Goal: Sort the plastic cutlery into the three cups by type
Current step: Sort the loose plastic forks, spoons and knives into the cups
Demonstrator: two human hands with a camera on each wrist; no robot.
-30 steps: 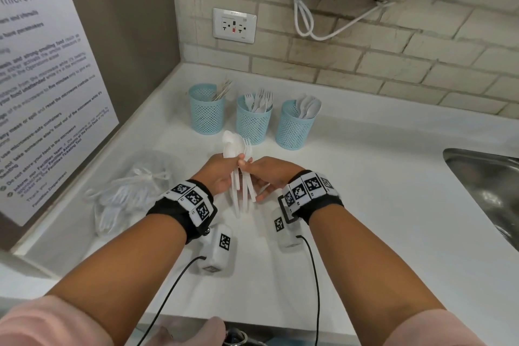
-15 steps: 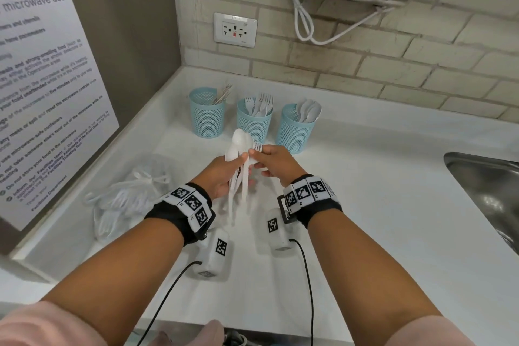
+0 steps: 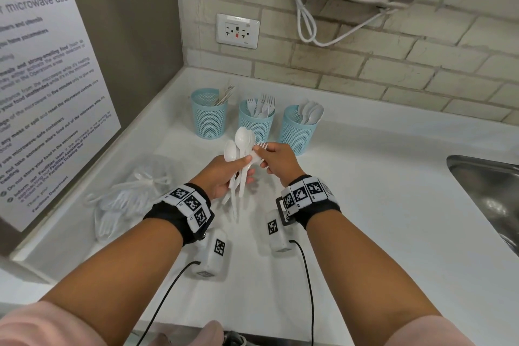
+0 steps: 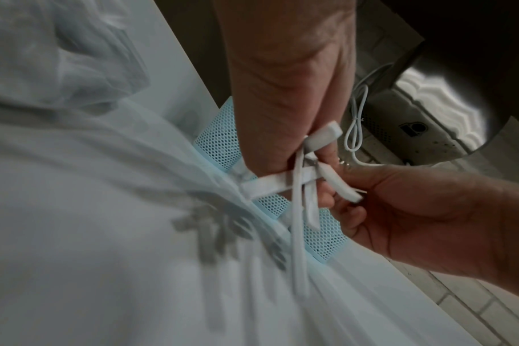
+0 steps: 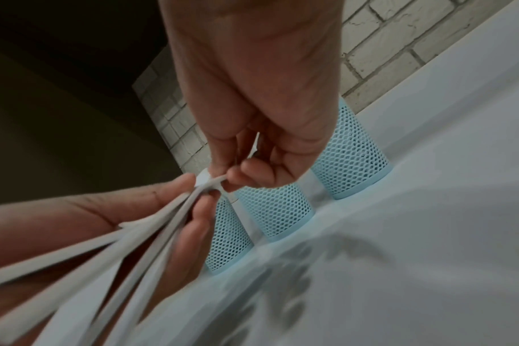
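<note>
Wrists nearest the camera wear black bands with square markers, small white boxes hanging under them above the white worktop [image 3: 379, 233]. Just beyond, the left hand [image 3: 222, 174] is closed round a bundle [image 3: 238, 166] of white plastic cutlery, thumb pressed across the necks; spoon bowls stand up above the fist and the handles fan out below it, clear of the worktop. Right beside it, touching the bundle, the right hand [image 3: 278, 161] pinches a fork [image 3: 262, 146] between thumb and fingertips, its tines pointing up and toward the spoons. In the right wrist view the fork's neck sits against the necks in the left hand; whether it is free of the bundle I cannot tell.

Left of the left hand, a clear bag [image 3: 132, 199] lies on the worktop with more white cutlery inside.

Beyond both hands three blue mesh cups stand in a row, near one another but apart. The left cup [image 3: 209, 118] holds a few thin pieces leaning right, too small to name. The middle cup [image 3: 256, 123] holds forks. The right cup [image 3: 297, 132], just past the right hand, holds spoons.

Far right of the hands, a steel sink [image 3: 488, 191] is set in the worktop. Farthest back a socket [image 3: 237, 31] sits on the brick wall.
</note>
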